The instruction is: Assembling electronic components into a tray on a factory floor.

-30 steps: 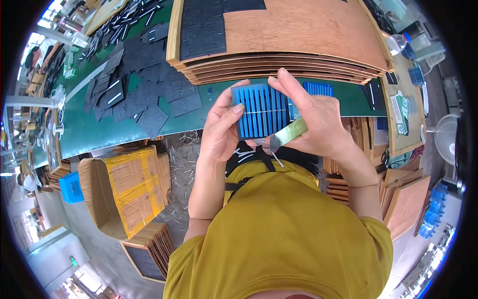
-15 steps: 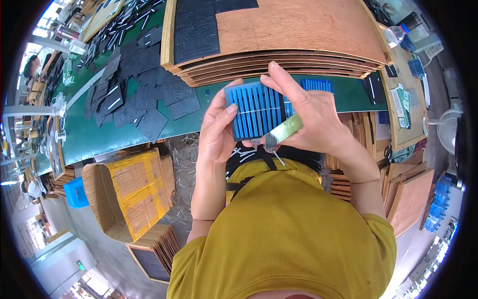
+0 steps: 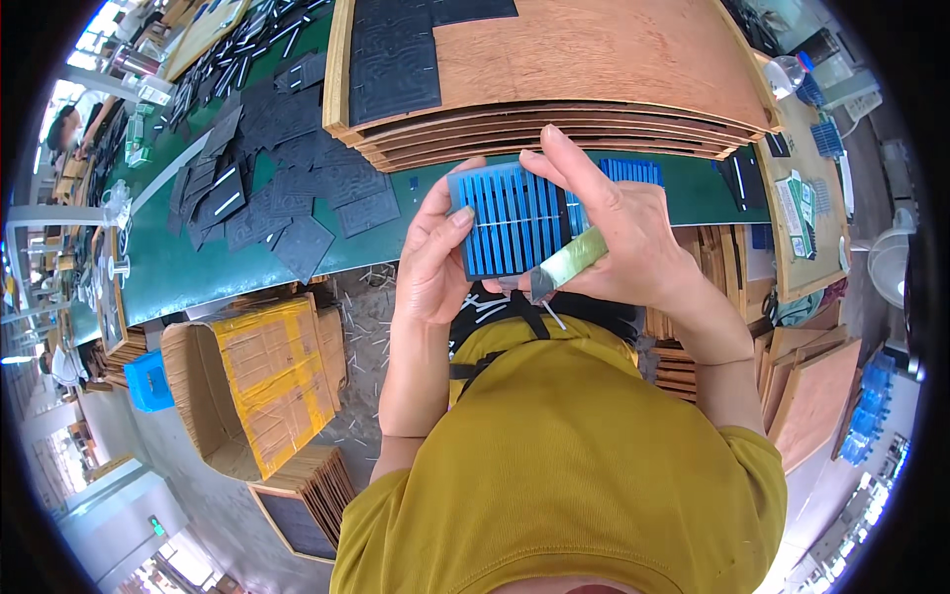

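A square panel with blue stripes [image 3: 510, 233], crossed by a thin pale line, is held upright over the bench's front edge. My left hand [image 3: 431, 259] grips its left side, thumb on the striped face and fingers behind. My right hand [image 3: 633, 233] is curled at the panel's right side, with its thumb and forefinger raised. A tool with a handle wrapped in shiny yellow-green tape [image 3: 574, 257] lies in that hand, its grey end near the panel's lower right corner. The right fingertips are partly hidden. Another blue-striped piece [image 3: 633, 171] lies on the bench behind the right hand.
A stack of wooden trays [image 3: 594, 74] stands on the green bench [image 3: 267, 282], just beyond my hands. Dark square sheets [image 3: 287, 188] are heaped at the left. An open cardboard box [image 3: 272, 381] sits below the bench; wooden boards [image 3: 816, 396] lean at the right.
The taped tool and my right hand have shifted very slightly to the right. My left hand's grip on the panel looks the same.
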`<state>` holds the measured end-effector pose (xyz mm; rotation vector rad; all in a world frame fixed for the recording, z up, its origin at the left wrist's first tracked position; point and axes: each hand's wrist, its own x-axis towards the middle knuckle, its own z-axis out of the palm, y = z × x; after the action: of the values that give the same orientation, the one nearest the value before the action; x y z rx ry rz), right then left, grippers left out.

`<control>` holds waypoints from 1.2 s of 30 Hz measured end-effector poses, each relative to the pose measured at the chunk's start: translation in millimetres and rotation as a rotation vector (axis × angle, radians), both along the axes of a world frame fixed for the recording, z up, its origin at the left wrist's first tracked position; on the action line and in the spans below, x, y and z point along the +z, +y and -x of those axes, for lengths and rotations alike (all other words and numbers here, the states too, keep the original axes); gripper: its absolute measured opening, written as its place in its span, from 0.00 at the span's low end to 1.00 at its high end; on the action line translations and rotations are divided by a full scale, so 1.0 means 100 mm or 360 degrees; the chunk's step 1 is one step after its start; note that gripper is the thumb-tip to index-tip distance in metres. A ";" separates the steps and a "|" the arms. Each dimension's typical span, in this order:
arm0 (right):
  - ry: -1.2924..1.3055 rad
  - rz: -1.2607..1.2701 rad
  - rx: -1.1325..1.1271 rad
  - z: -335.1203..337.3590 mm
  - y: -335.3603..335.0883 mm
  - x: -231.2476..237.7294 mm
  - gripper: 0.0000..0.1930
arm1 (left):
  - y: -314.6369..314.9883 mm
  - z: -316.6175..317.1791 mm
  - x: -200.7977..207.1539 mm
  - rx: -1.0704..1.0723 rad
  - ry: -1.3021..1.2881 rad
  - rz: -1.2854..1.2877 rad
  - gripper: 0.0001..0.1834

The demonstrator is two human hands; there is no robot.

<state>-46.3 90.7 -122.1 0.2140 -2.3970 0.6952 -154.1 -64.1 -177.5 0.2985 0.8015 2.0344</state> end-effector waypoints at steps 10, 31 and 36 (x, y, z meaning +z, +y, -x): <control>-0.0029 -0.0048 0.0005 0.00 0.05 -0.04 0.55 | 0.00 -0.02 0.04 0.0000 -0.0001 -0.0021 0.27; -0.0462 0.0404 -0.0474 0.15 0.09 -0.05 0.44 | 0.08 -0.17 0.10 0.0088 0.0358 0.0158 0.31; -0.0574 0.0303 -0.0622 0.19 0.08 -0.03 0.42 | 0.10 -0.23 0.03 0.0231 0.0562 0.0187 0.29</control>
<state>-65.2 98.3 -124.7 -0.4860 -2.5737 0.8187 -131.3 -53.7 -174.3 0.5563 1.1846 2.0872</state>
